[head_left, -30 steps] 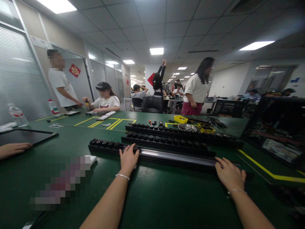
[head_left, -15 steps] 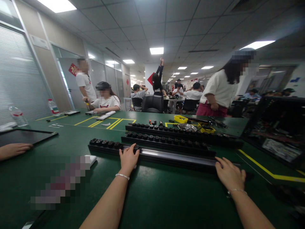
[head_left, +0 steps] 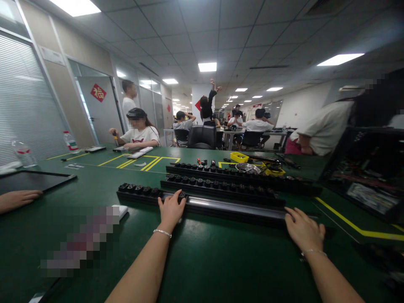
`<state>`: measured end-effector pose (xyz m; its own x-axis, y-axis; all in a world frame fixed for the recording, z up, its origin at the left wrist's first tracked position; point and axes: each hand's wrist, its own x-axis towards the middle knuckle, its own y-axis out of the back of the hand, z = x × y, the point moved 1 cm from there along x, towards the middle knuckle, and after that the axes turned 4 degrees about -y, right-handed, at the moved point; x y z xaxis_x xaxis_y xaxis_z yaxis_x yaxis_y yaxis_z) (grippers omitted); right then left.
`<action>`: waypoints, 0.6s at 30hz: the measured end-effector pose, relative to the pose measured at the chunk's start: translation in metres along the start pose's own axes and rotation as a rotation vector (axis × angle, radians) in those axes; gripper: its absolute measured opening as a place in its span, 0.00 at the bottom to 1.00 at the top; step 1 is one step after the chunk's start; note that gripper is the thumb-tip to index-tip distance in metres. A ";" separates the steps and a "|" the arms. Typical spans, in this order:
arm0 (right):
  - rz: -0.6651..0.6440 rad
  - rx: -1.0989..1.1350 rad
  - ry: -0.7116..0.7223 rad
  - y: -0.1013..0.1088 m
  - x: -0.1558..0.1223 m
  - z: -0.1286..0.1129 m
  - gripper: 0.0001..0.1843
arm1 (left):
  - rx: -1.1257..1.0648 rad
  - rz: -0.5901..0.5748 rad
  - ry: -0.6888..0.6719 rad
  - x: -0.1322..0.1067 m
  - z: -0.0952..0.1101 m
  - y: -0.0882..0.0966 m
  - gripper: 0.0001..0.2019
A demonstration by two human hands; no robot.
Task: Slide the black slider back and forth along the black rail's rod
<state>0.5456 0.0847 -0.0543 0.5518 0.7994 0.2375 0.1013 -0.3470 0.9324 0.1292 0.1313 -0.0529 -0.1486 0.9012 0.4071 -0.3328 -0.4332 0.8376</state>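
A long black rail [head_left: 227, 209] lies across the green table [head_left: 202, 261] in front of me, with several black sockets set in its left part. My left hand [head_left: 170, 210] rests on the rail near its middle, fingers curled over a socket. My right hand [head_left: 304, 230] lies on the rail's right end, fingers stretched flat over it. Two more black rails [head_left: 221, 185] full of sockets lie just behind.
A yellow tray [head_left: 239, 157] and a metal bowl [head_left: 248, 168] sit at the back. A dark tablet [head_left: 31, 180] and another person's hand [head_left: 17, 198] are at the left. A black case [head_left: 366, 172] stands at the right. Several people sit or walk beyond.
My hands have stayed on the rail. The person in white with a red skirt has walked from the centre back to the far right. The standing person at the left has moved toward the doorway.
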 end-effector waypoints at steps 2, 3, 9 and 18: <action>0.002 0.006 0.003 0.000 0.000 0.000 0.31 | 0.001 -0.005 0.000 0.000 0.000 0.000 0.21; 0.000 0.008 0.004 0.000 0.000 0.000 0.31 | 0.003 -0.006 0.000 0.000 -0.001 -0.001 0.21; 0.019 0.014 0.015 -0.001 0.001 0.001 0.31 | 0.007 -0.004 -0.002 0.000 -0.001 -0.001 0.21; 0.031 0.016 0.017 0.000 -0.001 -0.001 0.30 | 0.000 -0.006 -0.014 0.000 -0.001 -0.002 0.21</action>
<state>0.5443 0.0842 -0.0542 0.5408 0.7962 0.2714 0.0978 -0.3800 0.9198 0.1288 0.1326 -0.0552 -0.1334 0.9035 0.4072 -0.3336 -0.4278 0.8400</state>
